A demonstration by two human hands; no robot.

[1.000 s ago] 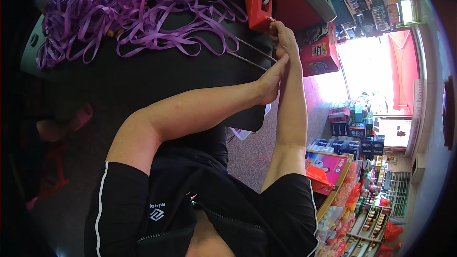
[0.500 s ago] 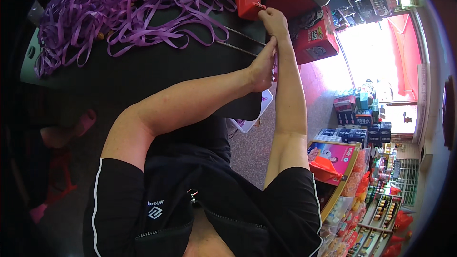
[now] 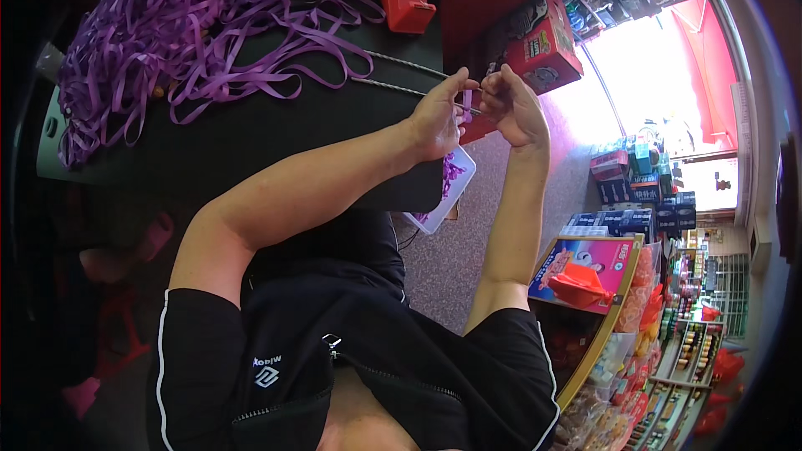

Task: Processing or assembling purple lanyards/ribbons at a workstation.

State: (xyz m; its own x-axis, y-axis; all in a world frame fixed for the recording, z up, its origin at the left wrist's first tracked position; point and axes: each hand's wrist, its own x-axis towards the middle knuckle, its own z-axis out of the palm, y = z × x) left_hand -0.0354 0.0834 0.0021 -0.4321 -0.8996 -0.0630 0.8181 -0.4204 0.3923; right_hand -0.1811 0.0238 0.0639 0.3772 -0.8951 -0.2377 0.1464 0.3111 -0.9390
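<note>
Beyond the table's right edge, my left hand is closed, thumb and fingers pinching a short loop of purple ribbon around two thin twisted metal rods. The rods reach rightward from the dark tabletop. Just right of the ribbon, my right hand has curled fingers close to the rod ends; whatever its fingertips hold is too small to make out. A red tape dispenser stands on the table beyond both hands. To its left lies a large tangled heap of purple ribbon.
Below the table's right edge sits a white plastic bin with purple pieces inside. A red carton stands beyond my right hand. Stacked boxes and a display case with packaged goods are at the right. Someone's foot shows at left.
My right hand has left the tape dispenser and come back nearer, beside my left hand. Both hands now face each other, with the purple ribbon showing between them. The view has shifted slightly.
</note>
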